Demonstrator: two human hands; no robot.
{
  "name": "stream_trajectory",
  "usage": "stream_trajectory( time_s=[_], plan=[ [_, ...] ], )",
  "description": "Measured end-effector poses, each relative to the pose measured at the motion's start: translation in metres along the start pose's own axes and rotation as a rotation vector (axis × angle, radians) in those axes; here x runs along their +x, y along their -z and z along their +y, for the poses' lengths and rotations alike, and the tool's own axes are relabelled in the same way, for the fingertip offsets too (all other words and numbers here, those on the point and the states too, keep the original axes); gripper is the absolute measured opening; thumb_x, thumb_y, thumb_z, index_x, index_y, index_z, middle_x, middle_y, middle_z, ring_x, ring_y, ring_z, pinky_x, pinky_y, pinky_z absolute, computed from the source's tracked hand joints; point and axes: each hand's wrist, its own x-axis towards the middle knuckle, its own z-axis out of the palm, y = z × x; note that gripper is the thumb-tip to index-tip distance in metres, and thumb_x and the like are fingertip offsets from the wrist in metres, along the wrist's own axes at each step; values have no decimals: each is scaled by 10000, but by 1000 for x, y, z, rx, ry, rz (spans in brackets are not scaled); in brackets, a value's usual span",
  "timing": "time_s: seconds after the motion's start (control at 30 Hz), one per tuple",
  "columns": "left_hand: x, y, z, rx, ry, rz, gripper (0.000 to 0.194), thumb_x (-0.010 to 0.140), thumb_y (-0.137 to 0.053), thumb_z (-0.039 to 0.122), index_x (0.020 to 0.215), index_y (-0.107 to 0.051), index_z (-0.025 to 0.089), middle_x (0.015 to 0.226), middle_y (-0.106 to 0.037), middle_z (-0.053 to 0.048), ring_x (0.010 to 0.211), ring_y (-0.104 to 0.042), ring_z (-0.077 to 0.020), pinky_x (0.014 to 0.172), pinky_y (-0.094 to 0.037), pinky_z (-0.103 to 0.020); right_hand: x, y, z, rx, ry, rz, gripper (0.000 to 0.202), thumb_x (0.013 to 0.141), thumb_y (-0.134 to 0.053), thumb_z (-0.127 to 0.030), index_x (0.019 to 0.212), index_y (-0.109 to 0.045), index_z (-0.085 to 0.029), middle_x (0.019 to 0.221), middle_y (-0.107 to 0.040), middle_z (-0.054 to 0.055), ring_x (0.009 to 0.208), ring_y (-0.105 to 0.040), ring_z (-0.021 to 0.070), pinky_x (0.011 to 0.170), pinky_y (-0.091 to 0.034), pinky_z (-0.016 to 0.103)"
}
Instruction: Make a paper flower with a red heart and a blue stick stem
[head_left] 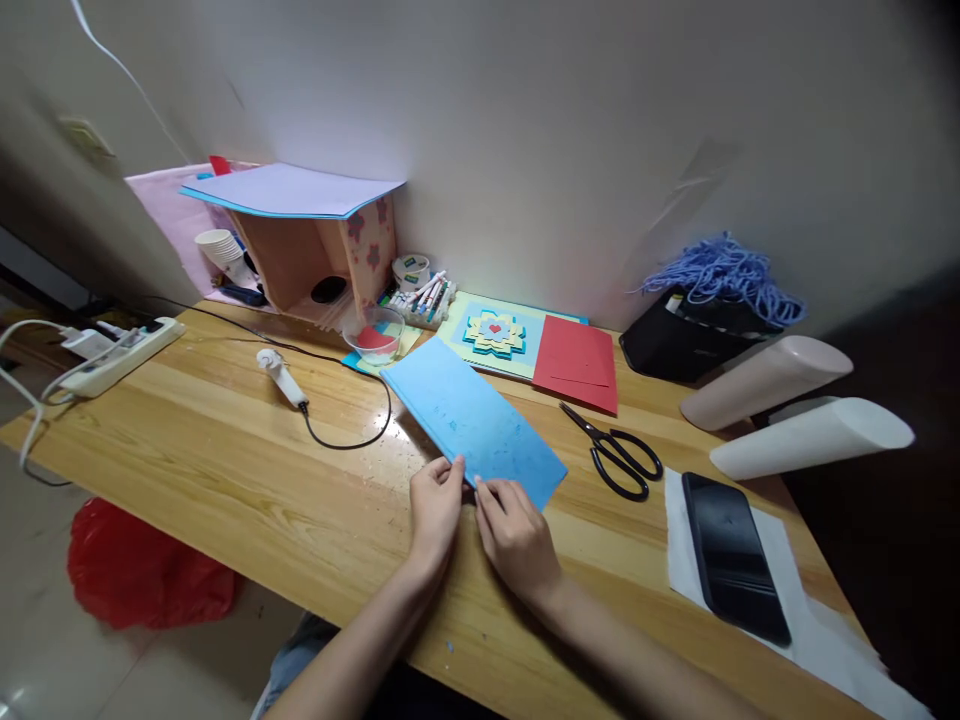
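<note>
A blue sheet of card (480, 410) slants across the middle of the wooden table, its near edge pinched by both hands. My left hand (436, 505) is closed with thumb and fingers on that edge. Just to its right, my right hand (517, 535) is closed on the same edge, near the near corner. Fingertips under the card are hidden. Black-handled scissors (615, 450) lie to the right of the card. Beyond the card, a red sheet (576, 362) overlaps a pale board with a layered paper flower (495, 331).
A white glue gun (280, 378) with a black cord lies left. Behind are a clear bowl (375, 335), markers (427, 298) and a cardboard box (292, 255). On the right are a phone (735, 555), paper rolls (810, 440) and a black bag (675, 338). A power strip (124, 358) sits far left.
</note>
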Motion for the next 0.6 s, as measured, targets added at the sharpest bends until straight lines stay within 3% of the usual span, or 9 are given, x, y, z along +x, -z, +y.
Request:
stream_trajectory(
  time_s=[0.2, 0.3, 0.37, 0.5, 0.6],
  plan=[
    [-16, 64, 18, 56, -57, 131, 403, 610, -656, 464, 501, -419, 158, 471, -383, 57, 457, -371, -69, 444, -318, -182, 20, 12, -27, 306, 62, -126, 261, 866, -453, -159, 1098, -573, -155, 847, -592, 80, 796, -530, 190, 712, -466, 318],
    [-37, 111, 28, 104, -49, 195, 382, 612, -667, 465, 521, -473, 148, 505, -474, 27, 510, -460, -102, 481, -382, -193, 36, 18, -27, 422, 39, -74, 269, 858, -471, -186, 1114, -555, -193, 931, -573, 80, 874, -528, 198, 785, -450, 354],
    [-55, 147, 32, 161, -53, 306, 372, 612, -676, 465, 524, -514, 142, 513, -517, 13, 535, -508, -124, 507, -415, -202, 49, 16, -26, 479, -2, -24, 245, 854, -471, -208, 1085, -552, -203, 968, -559, 83, 916, -524, 209, 811, -439, 375],
    [-78, 220, 33, 58, 4, 623, 397, 522, -732, 480, 670, -648, 122, 642, -653, -21, 622, -595, -164, 616, -494, -238, 83, -12, -36, 610, -128, -98, 233, 863, -433, -285, 1059, -516, -191, 1000, -553, 92, 928, -532, 214, 795, -450, 380],
    [-71, 265, 35, -19, 10, 730, 437, 464, -763, 472, 700, -667, 117, 671, -676, -33, 625, -603, -155, 621, -501, -235, 122, -55, -64, 733, -200, -199, 303, 862, -404, -357, 1078, -488, -161, 986, -559, 103, 864, -558, 201, 741, -475, 358]
  ],
)
